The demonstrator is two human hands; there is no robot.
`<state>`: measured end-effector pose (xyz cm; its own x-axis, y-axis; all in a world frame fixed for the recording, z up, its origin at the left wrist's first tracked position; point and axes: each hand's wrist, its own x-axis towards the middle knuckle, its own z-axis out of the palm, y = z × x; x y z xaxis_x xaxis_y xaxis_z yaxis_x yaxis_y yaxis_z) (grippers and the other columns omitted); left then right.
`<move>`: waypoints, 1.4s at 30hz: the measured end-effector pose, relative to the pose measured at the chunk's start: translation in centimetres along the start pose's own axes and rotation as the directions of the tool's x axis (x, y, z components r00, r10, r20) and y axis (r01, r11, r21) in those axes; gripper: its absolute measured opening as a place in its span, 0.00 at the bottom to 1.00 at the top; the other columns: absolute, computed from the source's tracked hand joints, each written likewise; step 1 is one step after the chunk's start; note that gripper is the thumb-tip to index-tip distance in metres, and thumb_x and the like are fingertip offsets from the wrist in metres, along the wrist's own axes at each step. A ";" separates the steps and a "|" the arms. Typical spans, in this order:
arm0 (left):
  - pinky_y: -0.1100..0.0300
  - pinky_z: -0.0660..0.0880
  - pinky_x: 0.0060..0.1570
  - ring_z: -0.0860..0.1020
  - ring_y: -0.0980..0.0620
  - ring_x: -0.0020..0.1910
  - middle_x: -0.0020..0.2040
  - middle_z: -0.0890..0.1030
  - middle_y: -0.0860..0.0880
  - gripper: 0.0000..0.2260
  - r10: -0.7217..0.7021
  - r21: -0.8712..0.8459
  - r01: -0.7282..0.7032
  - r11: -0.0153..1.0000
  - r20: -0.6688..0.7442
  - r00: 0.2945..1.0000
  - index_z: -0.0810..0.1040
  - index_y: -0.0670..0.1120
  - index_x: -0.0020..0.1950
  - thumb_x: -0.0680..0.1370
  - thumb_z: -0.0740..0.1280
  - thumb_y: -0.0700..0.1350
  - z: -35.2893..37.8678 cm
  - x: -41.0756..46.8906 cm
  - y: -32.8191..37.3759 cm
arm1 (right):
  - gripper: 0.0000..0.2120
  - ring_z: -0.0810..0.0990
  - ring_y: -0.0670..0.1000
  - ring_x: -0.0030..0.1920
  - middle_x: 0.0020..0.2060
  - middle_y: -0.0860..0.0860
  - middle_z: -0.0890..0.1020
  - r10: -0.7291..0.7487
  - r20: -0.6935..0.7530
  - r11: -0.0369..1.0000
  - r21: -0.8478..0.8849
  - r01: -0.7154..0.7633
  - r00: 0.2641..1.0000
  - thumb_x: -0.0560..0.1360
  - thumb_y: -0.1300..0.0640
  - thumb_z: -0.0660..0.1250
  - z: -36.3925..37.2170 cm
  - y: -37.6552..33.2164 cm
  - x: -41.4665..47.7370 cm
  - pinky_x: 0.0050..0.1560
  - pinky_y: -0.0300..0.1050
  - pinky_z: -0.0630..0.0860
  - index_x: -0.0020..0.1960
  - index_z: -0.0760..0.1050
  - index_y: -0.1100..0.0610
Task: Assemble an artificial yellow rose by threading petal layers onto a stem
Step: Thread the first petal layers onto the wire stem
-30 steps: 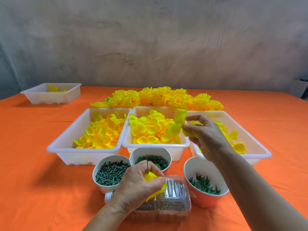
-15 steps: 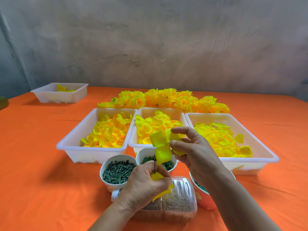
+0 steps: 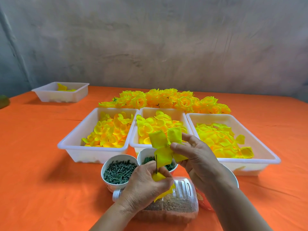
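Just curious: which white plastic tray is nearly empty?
The white plastic tray alone at far left: it holds only a few yellow petals, not a heap like the others.

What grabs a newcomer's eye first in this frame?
Yellow on the orange tablecloth: a pile of finished roses at the back, with three white trays of loose petals in front of it. Nearest, the right hand pinches a petal layer over the tip of a thin stem that the left hand grips upright.

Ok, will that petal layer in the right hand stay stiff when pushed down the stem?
Probably floppy: the petal layer bends unevenly where the right hand pinches it. Likely very light and thin, so it may crumple on the stem.
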<state>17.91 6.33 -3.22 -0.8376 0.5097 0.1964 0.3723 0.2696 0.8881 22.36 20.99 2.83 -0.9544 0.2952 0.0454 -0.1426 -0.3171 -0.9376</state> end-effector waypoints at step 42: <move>0.70 0.70 0.27 0.75 0.62 0.25 0.28 0.79 0.59 0.04 0.122 -0.027 -0.122 0.992 0.008 0.993 0.79 0.60 0.35 0.66 0.72 0.50 -0.2 0.1 0.0 | 0.08 0.76 0.58 0.51 0.52 0.52 0.76 -0.864 0.396 -0.118 -0.760 0.639 0.312 0.73 0.66 0.69 0.6 2.6 -1.8 0.50 0.51 0.75 0.44 0.86 0.57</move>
<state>17.74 6.23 -3.09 -0.7828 0.5454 0.2997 0.4602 0.1832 0.8687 23.56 19.05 0.52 -0.2781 0.0088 0.9605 -0.3940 0.9109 -0.1224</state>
